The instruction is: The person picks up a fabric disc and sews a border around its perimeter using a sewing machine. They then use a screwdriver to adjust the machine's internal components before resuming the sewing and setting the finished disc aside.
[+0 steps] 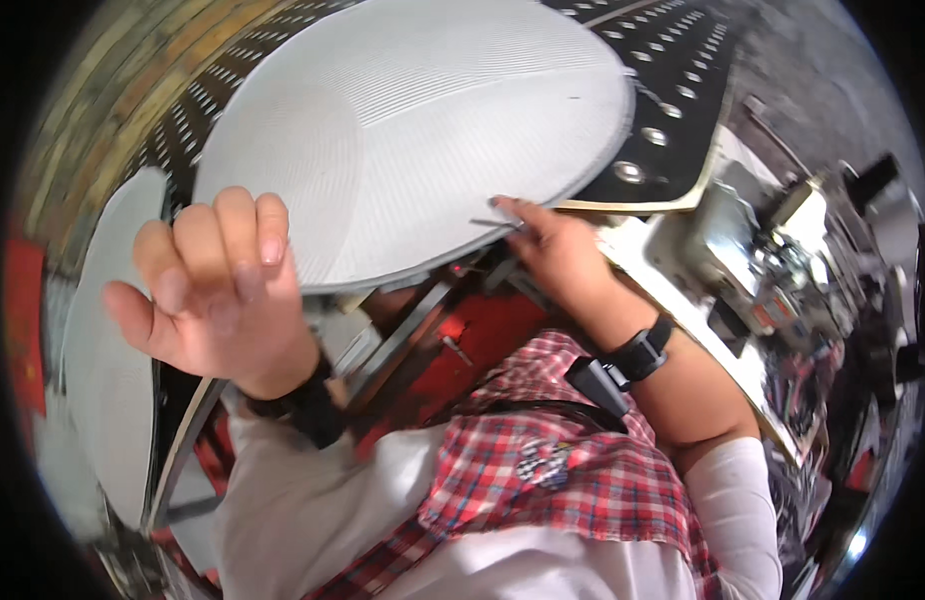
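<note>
A large rounded white fabric piece (463,140) with ribbed lines and a grey bound edge lies in front of me. My left hand (218,275) is raised over its near left side, palm up, fingers half bent and apart, with nothing in it. At the piece's near right edge is my right hand (558,245), its fingers closed on a small pointed metal tool (495,223). The tool's thin tip lies over the edge; I cannot tell whether it is snips or tweezers.
Beneath the fabric is a black tabletop (683,110) dotted with shiny metal studs. A sewing machine (728,240) stands at the right. To the left hangs another white ribbed piece (113,380). Below the table edge, red surfaces (483,335) and a metal frame show.
</note>
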### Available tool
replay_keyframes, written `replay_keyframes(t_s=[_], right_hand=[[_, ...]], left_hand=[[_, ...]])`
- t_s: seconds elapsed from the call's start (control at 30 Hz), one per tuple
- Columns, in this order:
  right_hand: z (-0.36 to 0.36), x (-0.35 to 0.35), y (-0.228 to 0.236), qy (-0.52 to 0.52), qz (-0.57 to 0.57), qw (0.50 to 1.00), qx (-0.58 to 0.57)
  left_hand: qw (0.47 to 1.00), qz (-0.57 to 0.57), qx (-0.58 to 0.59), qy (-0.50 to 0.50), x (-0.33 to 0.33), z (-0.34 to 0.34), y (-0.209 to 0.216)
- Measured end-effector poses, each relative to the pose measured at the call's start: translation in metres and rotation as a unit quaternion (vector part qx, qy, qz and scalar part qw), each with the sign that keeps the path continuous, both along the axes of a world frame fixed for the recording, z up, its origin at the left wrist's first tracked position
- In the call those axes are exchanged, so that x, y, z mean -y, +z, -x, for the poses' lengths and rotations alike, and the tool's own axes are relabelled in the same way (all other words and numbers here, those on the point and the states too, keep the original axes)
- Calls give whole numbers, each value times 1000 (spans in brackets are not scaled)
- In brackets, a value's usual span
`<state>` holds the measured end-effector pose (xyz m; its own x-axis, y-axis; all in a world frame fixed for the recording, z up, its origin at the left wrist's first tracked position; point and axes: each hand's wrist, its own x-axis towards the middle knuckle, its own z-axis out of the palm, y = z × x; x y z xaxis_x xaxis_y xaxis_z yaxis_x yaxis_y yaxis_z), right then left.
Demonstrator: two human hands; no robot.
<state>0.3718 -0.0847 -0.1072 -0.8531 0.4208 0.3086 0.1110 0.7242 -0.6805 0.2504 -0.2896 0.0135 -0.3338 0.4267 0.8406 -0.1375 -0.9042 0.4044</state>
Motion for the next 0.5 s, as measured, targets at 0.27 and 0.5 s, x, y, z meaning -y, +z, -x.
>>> replay_keyframes(t_s=[0.27, 0.5], right_hand=[[-137, -23, -10, -199, 63, 978, -27], [-235, -82, -1, -370, -287, 884, 9]], left_hand=[[843, 422, -325, 68, -69, -6, 36], [766, 432, -475, -34, -278, -65, 39]])
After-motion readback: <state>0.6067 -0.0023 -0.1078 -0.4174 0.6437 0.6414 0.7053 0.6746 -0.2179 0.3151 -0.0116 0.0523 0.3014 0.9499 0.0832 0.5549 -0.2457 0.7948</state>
